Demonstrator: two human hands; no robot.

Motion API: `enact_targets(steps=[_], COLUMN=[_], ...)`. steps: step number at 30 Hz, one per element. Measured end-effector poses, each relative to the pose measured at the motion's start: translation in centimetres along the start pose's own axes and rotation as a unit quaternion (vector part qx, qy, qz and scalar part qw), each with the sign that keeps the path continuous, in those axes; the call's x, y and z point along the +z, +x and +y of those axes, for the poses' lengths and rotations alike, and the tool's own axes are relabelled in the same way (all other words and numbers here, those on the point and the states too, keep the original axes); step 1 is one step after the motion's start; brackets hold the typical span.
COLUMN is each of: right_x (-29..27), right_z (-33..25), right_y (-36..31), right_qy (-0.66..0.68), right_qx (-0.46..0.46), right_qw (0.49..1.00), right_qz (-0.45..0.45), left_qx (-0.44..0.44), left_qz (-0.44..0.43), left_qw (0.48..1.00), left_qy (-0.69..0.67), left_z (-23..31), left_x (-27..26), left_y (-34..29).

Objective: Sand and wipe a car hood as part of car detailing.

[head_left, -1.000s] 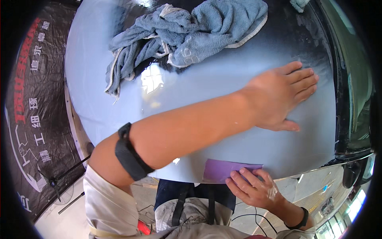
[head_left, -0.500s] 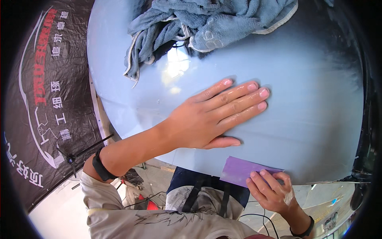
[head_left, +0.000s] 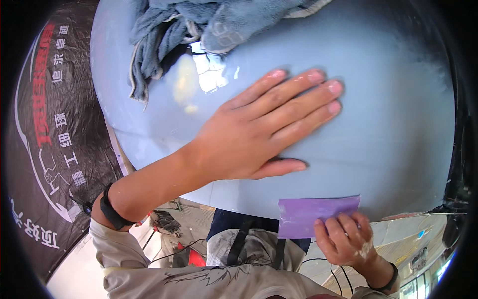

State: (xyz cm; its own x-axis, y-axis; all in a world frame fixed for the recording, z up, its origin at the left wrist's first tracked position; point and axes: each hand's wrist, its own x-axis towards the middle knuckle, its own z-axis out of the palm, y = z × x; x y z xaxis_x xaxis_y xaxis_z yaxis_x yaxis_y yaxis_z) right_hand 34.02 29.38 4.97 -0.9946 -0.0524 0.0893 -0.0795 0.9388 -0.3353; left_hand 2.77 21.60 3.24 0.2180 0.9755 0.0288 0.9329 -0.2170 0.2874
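My left hand [head_left: 274, 117] lies flat on a smooth, curved light blue-grey car panel [head_left: 388, 144], fingers spread a little and pointing to the upper right. Nothing is held in it. My right hand [head_left: 346, 239] grips the right-hand part of a purple sheet of sandpaper [head_left: 303, 217] at the panel's near edge, fingers curled over its front. Whitish residue marks the sheet and the side of that hand. Whether the sheet touches the panel, I cannot tell. A bunched grey-blue towel [head_left: 169, 40] with pale edging rests on the panel's far left part.
Beyond the panel's left edge hangs a dark printed cover [head_left: 64, 129]. A dark trim gap [head_left: 455, 159] borders the panel on the right. Below lie cables [head_left: 343, 276], a red object [head_left: 196, 257] and floor clutter. Bright light reflects off the panel near the towel.
My left hand has slid slightly away from me and rightward over the panel. The sandpaper has turned from slanted to nearly level. The towel now appears farther left and up as the view shifted.
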Motion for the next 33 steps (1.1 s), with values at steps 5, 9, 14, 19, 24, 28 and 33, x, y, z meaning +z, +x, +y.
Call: enact_targets(steps=[5,9,14,19,24,28,33], right_x=[-1.2,-1.4,-2.1,-3.8,-0.9,-0.1,-0.8], right_z=[2.0,2.8,4.5,5.6,6.6,7.3,7.0], right_y=[-2.2,-3.9,-3.9,-4.7,-4.2,1.8,12.2], right_qy=[-0.056,-0.101,-0.069,-0.146,-0.137,-0.084,-0.069], right_qx=[0.047,0.095,0.117,0.141,0.216,0.148,0.063], right_qw=[0.995,0.99,0.989,0.978,0.966,0.985,0.996], right_qz=[0.073,0.04,0.064,0.044,-0.031,0.036,0.005], left_qx=[0.021,0.037,0.052,0.087,0.069,0.058,0.048], left_qz=[-0.041,-0.045,-0.05,-0.076,-0.051,-0.06,-0.035], left_qw=[0.998,0.997,0.997,0.993,0.996,0.996,0.998], left_qy=[0.035,0.043,0.012,0.03,0.015,0.028,-0.012], left_z=[-1.4,-2.0,-3.6,-5.5,-6.2,-4.9,-5.3], left_x=[-1.4,-0.9,-1.5,-2.7,-2.2,-3.6,-1.6], left_y=[-0.8,-0.6,0.7,0.1,-1.6,-0.5,-1.5])
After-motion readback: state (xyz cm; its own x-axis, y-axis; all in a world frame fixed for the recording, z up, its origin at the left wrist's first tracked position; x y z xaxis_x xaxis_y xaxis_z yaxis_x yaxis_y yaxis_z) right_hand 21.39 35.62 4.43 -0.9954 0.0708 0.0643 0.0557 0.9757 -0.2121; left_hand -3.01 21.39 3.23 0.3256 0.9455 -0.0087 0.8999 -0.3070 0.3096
